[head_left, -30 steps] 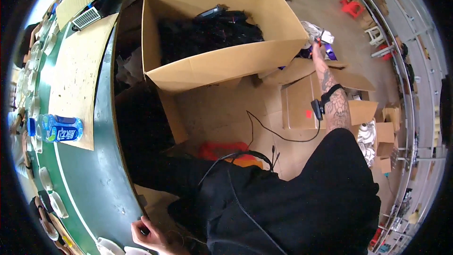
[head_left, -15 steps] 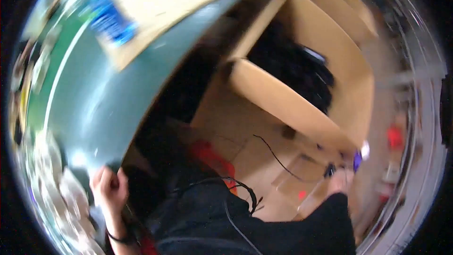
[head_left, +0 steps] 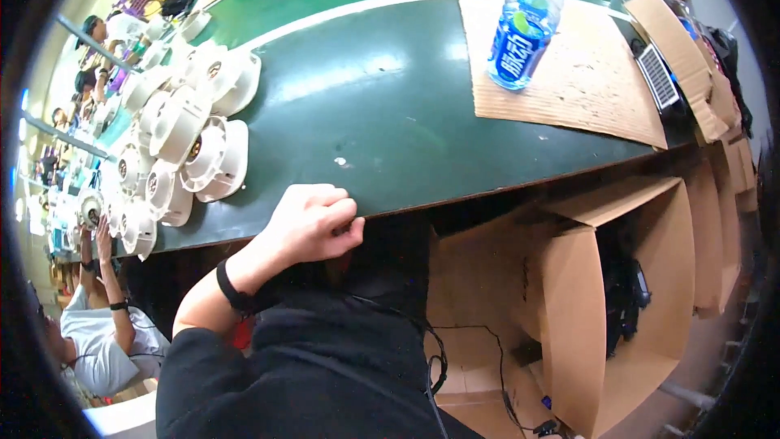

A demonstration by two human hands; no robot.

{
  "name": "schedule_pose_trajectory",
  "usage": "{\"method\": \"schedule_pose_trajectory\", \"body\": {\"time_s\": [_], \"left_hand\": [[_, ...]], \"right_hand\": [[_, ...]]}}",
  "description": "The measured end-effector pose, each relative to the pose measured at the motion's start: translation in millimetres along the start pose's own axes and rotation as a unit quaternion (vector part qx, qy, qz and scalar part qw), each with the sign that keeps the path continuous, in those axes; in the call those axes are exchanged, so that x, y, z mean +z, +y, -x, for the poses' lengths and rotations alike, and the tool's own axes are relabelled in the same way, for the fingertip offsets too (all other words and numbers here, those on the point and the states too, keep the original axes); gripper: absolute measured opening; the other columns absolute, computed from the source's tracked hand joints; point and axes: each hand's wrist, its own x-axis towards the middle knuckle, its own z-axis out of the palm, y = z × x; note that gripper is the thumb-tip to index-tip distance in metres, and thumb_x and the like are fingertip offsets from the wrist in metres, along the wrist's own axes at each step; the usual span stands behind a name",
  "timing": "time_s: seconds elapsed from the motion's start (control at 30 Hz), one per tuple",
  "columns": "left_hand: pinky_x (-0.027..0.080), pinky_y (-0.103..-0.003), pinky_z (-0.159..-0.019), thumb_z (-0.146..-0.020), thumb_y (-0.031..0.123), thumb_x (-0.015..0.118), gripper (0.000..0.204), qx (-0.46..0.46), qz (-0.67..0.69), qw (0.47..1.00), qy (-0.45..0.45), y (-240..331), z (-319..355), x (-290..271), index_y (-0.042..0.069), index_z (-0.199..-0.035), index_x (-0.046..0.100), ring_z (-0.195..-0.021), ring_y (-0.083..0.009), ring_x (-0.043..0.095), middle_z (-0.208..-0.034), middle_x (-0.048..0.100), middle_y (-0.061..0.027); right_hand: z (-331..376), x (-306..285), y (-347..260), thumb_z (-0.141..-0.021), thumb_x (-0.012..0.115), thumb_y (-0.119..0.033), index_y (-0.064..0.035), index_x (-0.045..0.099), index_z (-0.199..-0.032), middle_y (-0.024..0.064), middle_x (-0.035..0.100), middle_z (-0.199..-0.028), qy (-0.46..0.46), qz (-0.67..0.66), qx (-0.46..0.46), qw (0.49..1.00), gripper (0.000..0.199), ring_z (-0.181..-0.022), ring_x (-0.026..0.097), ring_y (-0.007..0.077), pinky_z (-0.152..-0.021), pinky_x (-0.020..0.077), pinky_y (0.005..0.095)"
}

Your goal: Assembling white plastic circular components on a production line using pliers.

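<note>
My left hand (head_left: 317,223) rests at the near edge of the green table (head_left: 366,130), its fingers curled into a loose fist with nothing showing in it. A black band circles that wrist. My right hand is out of view. To the left of my fist, several white round plastic housings (head_left: 179,126) are piled on the table; some show copper-coloured parts inside. Beyond my hand to the right, a clear bottle (head_left: 524,28) with a blue cap and blue label stands upright on a flat cardboard sheet (head_left: 577,106).
Below the table at right stands an open cardboard box (head_left: 573,317) with black items (head_left: 626,301) inside. A thin black cable (head_left: 500,358) runs from my lap toward the floor. At left, a co-worker (head_left: 114,341) in a light shirt reaches toward the housings.
My view has swung from the floor and box at right to the table. My left fist now appears nearer the middle. My right hand, earlier low beside the box, has gone from view.
</note>
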Motion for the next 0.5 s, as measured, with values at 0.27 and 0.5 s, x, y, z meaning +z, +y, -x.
{"method": "schedule_pose_trajectory", "body": {"time_s": [0.27, 0.5], "left_hand": [[0.050, -0.041, -0.053, -0.079, 0.018, 0.071, 0.027, 0.010, 0.002, 1.000, 0.007, -5, -1, -3, 0.009, -0.066, 0.050, -0.060, -0.0293, 0.059, -0.063, 0.052, -0.0072], [0.051, -0.041, -0.055, -0.080, 0.020, 0.070, 0.024, 0.009, -0.005, 1.000, 0.019, -11, 8, -2, 0.010, -0.068, 0.052, -0.062, -0.0295, 0.062, -0.064, 0.054, -0.0078]], "right_hand": [[64, -41, -43, -0.089, 0.065, -0.031, -0.0017, 0.050, -0.138, 0.0141, 0.061, -0.126, 0.027, 0.034, -0.031, 0.999, 0.059, -0.113, 0.059, 0.0238, -0.092, 0.0502, 0.0348], [89, -45, -61, -0.088, 0.066, -0.029, -0.0016, 0.049, -0.139, 0.0149, 0.061, -0.127, 0.005, 0.056, -0.049, 0.997, 0.060, -0.113, 0.059, 0.0247, -0.093, 0.0504, 0.0358]]}}
